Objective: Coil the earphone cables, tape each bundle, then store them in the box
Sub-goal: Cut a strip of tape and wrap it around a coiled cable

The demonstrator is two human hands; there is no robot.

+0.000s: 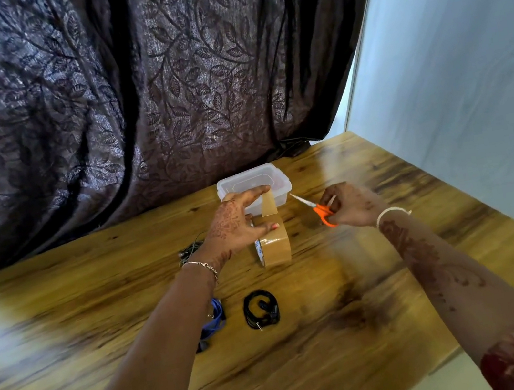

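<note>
Left hand grips tape roll toward far edge of table, strip drawn up taut. Right hand holds scissors, fingers in handles. Mid-table lies black coiled earphone. Likely light, springy; pinch across the coil so turns don't spring apart.

**Crowded middle, bare wood on the near right**

The curtain closes off the far edge of the table, and the wall its right side; the clear box stands far middle, the tape roll upright just before it; the left hand holds a tape strip up across the box's near wall; the right hand grips scissors, blades pointing at the box's right corner; the black earphone coil and blue earphone lie by the left forearm; bare wood spreads near right.
</note>
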